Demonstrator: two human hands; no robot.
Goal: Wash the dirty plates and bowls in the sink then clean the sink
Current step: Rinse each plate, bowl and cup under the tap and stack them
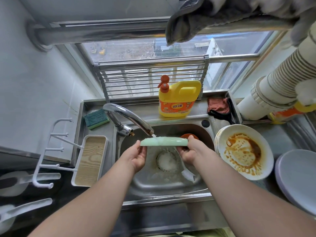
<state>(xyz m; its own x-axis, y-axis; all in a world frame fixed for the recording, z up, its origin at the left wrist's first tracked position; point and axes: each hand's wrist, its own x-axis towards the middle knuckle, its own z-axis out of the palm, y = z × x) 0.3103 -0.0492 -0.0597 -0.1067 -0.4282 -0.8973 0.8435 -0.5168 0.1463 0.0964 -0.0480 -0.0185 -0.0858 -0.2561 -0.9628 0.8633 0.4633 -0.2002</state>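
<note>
Plate (163, 141) under the running tap (135, 120), held edge-on in both your hands.

Your left hand (136, 157) pinches the pale green plate's left end with curled fingers, and your right hand (189, 152) grips its right end, thumb over the rim; water from the spout lands on the upper edge near the middle and runs down into the sink (164, 183) toward the drain. A white spoon (187, 172) lies in the basin below your right hand, and something orange-red (185, 136) shows just behind the plate. A stack of dirty plates (242, 152), the top one smeared with brown sauce, sits on the counter just right of the sink, with a lilac plate (297, 178) beyond it. Yellow detergent bottle (177, 100) stands on the ledge behind the basin, a green sponge (96, 118) left of the tap.
</note>
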